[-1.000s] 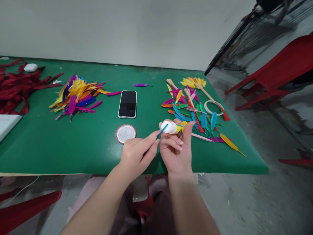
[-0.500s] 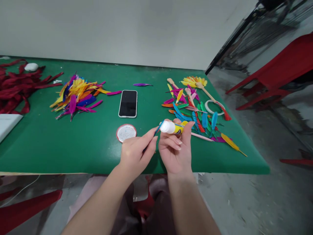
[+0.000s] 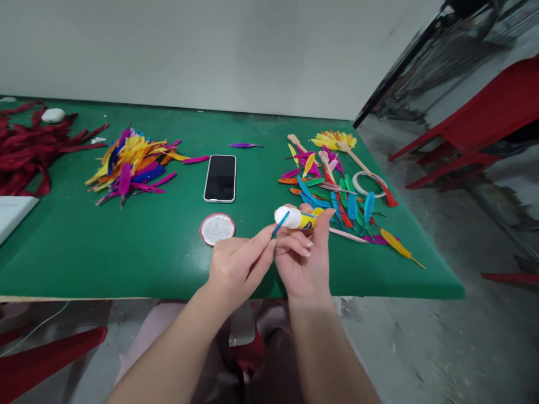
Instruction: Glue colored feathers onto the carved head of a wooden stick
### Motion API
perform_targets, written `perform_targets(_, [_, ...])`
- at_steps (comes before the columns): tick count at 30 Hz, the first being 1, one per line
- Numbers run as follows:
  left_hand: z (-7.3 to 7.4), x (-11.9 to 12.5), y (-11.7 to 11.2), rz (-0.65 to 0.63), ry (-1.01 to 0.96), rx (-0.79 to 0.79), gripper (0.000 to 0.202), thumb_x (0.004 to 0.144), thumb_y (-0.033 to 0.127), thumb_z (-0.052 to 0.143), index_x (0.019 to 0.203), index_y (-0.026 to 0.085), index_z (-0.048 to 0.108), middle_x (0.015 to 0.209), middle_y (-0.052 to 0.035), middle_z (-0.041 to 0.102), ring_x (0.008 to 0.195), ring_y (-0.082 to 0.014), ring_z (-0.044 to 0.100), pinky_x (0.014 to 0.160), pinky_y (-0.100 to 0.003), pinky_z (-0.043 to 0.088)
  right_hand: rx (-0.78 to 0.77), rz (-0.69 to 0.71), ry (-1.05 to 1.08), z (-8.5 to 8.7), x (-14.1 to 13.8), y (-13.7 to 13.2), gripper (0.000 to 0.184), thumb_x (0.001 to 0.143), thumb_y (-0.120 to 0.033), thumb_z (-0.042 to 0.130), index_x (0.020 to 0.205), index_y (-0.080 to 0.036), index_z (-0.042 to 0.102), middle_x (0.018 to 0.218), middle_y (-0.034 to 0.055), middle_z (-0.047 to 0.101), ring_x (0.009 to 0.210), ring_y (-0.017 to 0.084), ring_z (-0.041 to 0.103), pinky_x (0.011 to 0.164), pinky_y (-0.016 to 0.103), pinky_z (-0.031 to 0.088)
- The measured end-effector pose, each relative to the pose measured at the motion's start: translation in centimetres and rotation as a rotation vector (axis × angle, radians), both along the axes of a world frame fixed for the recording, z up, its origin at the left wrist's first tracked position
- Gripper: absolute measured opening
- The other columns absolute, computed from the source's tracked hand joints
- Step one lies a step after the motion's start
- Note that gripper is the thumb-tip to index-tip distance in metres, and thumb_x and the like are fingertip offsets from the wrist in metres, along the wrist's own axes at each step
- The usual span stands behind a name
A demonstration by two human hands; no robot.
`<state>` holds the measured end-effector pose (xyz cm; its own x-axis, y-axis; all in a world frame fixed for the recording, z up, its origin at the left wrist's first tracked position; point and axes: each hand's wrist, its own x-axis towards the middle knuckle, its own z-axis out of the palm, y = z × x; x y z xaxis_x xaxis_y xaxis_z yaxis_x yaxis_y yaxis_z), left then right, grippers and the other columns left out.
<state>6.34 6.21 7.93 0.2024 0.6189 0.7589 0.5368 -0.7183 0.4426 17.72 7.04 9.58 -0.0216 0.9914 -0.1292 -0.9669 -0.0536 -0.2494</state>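
Has moved the blue feather (image 3: 281, 224) since half a second ago, from the left rim to the face of the white end (image 3: 293, 219) of the glue stick (image 3: 305, 220). Has barely shifted the stick itself. Pinches the feather in the left hand (image 3: 238, 261), between thumb and index finger, with a short blue length poking out past the fingertips. Cradles the glue stick in the right hand (image 3: 302, 255), palm up, with fingers curled about it and thumb along the yellow end (image 3: 318, 211).

Seems to depend on one crossing, just beyond the left fingertips. Points the feather's long axis away from the left hand and rightward, on a slant. Lays the stick's long axis nearly sideways, with the white end toward the left hand. Has the left hand nearer to the feather, the right nearer to the stick. Cannot confirm actual contact between feather and white end at this size.

Has a round lid (image 3: 217, 229) just beyond the left hand, partly hidden by it, then a phone (image 3: 220, 178) farther out and a feather heap (image 3: 130, 160) off to the left. Shows loose feathers (image 3: 351, 206) and a white ring (image 3: 355, 180) beyond the right hand, to its right
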Motion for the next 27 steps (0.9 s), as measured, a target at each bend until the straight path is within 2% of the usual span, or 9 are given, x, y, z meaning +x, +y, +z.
perform_targets(2, [0.19, 0.07, -0.2, -0.046, -0.053, -0.081, 0.019, 0.083, 0.015, 0.05, 0.094, 0.009, 0.064, 0.048, 0.0024, 0.061, 0.041, -0.0074, 0.055, 0.045, -0.017, 0.043, -0.004, -0.018, -0.016, 0.03, 0.02, 0.12, 0.025, 0.064, -0.036, 0.072, 0.074, -0.018, 0.059, 0.07, -0.0047, 0.066, 0.035, -0.004, 0.043, 0.03, 0.003, 0.036])
perform_targets(7, [0.46, 0.33, -0.8, -0.274, -0.473, -0.554, 0.023, 0.086, 0.023, 0.047, 0.098, 0.016, 0.065, 0.046, 0.0047, 0.059, 0.037, -0.0059, 0.054, 0.042, -0.014, 0.048, -0.033, -0.038, 0.002, 0.18, 0.34, 0.29, 0.024, 0.065, -0.035, 0.072, 0.072, -0.017, 0.058, 0.063, -0.0062, 0.061, 0.036, -0.003, 0.043, 0.031, 0.004, 0.037])
perform_targets(10, [0.28, 0.42, -0.86, -0.336, -0.639, -0.675, 0.024, 0.086, 0.027, 0.048, 0.099, 0.018, 0.066, 0.045, 0.0047, 0.058, 0.036, -0.0061, 0.054, 0.039, -0.015, 0.047, -0.026, -0.041, 0.044, 0.29, 0.51, 0.16, 0.024, 0.065, -0.033, 0.073, 0.071, -0.016, 0.058, 0.057, -0.0074, 0.056, 0.037, -0.002, 0.044, 0.032, 0.004, 0.037])
perform_targets(14, [-0.03, 0.42, -0.79, -0.375, -0.682, -0.691, 0.025, 0.086, 0.029, 0.049, 0.101, 0.019, 0.065, 0.045, 0.0043, 0.058, 0.036, -0.0066, 0.054, 0.038, -0.016, 0.048, 0.034, -0.013, 0.055, 0.45, 0.44, -0.14, 0.023, 0.066, -0.033, 0.072, 0.074, -0.015, 0.059, 0.061, -0.0061, 0.057, 0.037, -0.003, 0.045, 0.031, 0.003, 0.037])
perform_targets(18, [0.04, 0.39, -0.86, -0.369, -0.617, -0.641, 0.024, 0.086, 0.025, 0.049, 0.104, 0.02, 0.065, 0.046, 0.0052, 0.057, 0.037, -0.0056, 0.053, 0.04, -0.014, 0.047, 0.078, 0.005, 0.034, 0.52, 0.28, -0.2, 0.024, 0.065, -0.033, 0.072, 0.075, -0.014, 0.06, 0.07, -0.0012, 0.063, 0.037, -0.003, 0.046, 0.029, 0.002, 0.035])
perform_targets(23, [0.18, 0.37, -0.84, -0.32, -0.517, -0.563, 0.024, 0.085, 0.019, 0.05, 0.104, 0.021, 0.064, 0.046, 0.0064, 0.057, 0.038, -0.0045, 0.054, 0.042, -0.013, 0.047, 0.088, 0.023, 0.027, 0.49, 0.31, -0.15, 0.024, 0.067, -0.034, 0.071, 0.076, -0.014, 0.06, 0.074, 0.0007, 0.064, 0.036, -0.004, 0.046, 0.03, 0.001, 0.035])
perform_targets(27, [-0.02, 0.3, -0.69, -0.265, -0.521, -0.525, 0.022, 0.085, 0.02, 0.05, 0.102, 0.019, 0.064, 0.046, 0.0063, 0.058, 0.037, -0.005, 0.053, 0.041, -0.013, 0.047, 0.075, 0.045, 0.052, 0.53, 0.36, -0.23, 0.023, 0.068, -0.036, 0.068, 0.077, -0.016, 0.06, 0.075, -0.0005, 0.064, 0.036, -0.004, 0.045, 0.03, 0.001, 0.036])
